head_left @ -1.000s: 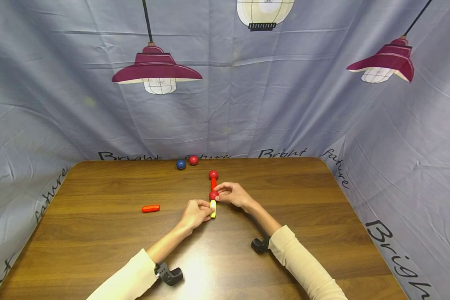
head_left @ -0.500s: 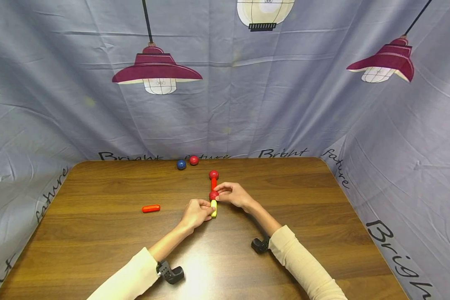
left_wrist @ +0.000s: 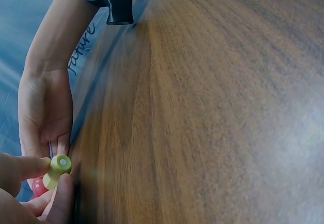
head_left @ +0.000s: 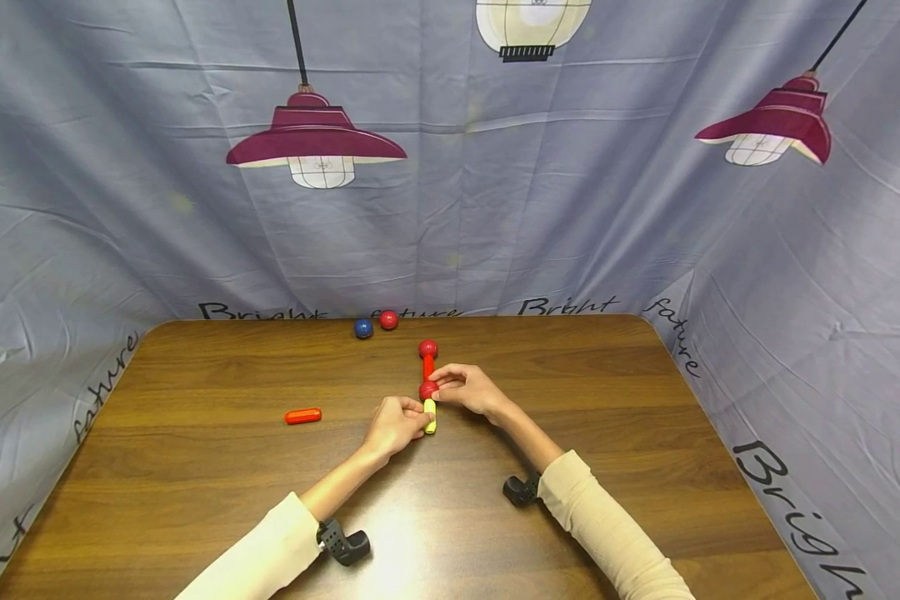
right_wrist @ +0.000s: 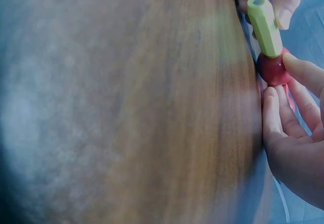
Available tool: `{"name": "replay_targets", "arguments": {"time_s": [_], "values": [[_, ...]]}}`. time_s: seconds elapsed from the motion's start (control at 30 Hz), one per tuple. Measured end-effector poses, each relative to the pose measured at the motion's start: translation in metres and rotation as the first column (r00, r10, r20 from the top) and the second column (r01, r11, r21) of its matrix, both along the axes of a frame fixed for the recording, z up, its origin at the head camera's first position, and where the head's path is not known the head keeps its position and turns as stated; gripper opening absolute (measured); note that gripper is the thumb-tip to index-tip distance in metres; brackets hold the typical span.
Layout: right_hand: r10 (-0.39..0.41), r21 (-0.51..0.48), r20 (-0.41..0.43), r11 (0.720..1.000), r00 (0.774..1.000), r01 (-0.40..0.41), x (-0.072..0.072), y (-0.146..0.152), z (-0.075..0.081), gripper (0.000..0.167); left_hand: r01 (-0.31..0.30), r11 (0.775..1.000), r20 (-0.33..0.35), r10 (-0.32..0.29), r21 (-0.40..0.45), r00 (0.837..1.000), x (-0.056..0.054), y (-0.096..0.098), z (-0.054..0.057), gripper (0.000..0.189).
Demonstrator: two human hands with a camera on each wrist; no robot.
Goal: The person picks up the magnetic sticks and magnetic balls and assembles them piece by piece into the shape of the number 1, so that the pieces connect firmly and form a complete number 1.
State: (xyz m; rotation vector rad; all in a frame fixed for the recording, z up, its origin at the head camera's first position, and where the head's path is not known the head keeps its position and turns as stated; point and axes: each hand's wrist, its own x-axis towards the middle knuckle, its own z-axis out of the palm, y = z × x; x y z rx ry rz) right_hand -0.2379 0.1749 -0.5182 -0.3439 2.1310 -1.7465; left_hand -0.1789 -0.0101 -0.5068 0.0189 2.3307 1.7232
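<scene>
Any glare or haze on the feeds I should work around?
Head view: bright glare low on the table, away from the yellow stick; left wrist view: bluish cast, pale glare at the right edge; right wrist view: milky haze along the left, the red ball clear of it.

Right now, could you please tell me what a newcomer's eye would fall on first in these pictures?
Probably the yellow stick near the middle of the table, pinched by the left hand and meeting a red ball that the right hand holds. Beyond that ball, a red stick leads to a second red ball. High on the curtain behind, the maroon lamps would likely catch the eye too.
</scene>
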Motion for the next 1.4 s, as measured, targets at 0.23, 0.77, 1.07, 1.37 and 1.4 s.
{"name": "replay_targets", "arguments": {"time_s": [0.23,0.77,1.07,1.37,1.4], "values": [[-0.012,-0.001,0.010,1.000,1.000,0.012,0.000,0.001,-0.001,0.032,0.007,1.000,-0.024,-0.007,-0.021,1.000,0.000,-0.001,0.000,0.017],[-0.010,0.010,0.013,1.000,1.000,0.010,0.001,0.000,0.002,0.032,-0.013,0.995,-0.076,0.005,-0.103,0.997,-0.012,-0.011,0.001,0.020],[-0.006,-0.004,0.012,1.000,1.000,0.006,0.001,0.001,0.002,0.032,-0.153,0.971,-0.219,0.111,-0.182,0.969,-0.034,-0.031,-0.002,0.023],[-0.009,-0.015,0.006,1.000,1.000,0.009,0.001,0.001,0.000,0.031,-0.295,0.950,-0.305,0.251,-0.106,0.919,-0.062,-0.048,-0.004,0.035],[-0.010,-0.015,0.007,1.000,1.000,0.010,0.001,0.001,0.000,0.031,-0.311,0.946,-0.312,0.267,-0.097,0.912,-0.066,-0.050,-0.004,0.036]]}}
